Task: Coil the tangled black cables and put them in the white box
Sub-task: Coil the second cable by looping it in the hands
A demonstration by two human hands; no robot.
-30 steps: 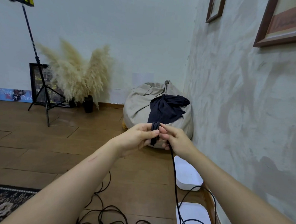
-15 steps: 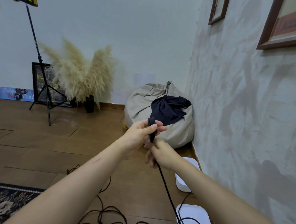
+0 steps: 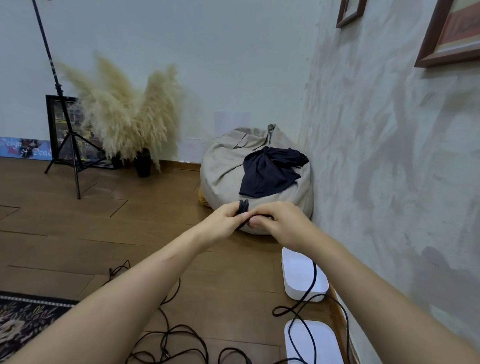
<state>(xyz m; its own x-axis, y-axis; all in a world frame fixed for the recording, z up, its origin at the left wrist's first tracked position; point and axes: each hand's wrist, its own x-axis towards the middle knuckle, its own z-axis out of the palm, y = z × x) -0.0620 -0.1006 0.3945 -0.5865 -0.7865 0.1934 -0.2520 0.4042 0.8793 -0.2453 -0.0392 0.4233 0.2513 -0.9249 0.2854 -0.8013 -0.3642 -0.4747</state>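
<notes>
The left hand is gripping a small coil of black cable in mid-air, with the loops sticking up above its fingers. The right hand is touching the left and curling its fingers round the same cable just beside the coil. The trailing length is hanging down under the right wrist, crossing the white box by the wall and lying tangled on the wooden floor.

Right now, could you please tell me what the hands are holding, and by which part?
The left hand grips a small coil of black cable around its lower part; the right hand pinches the same cable just beside the coil.
</notes>
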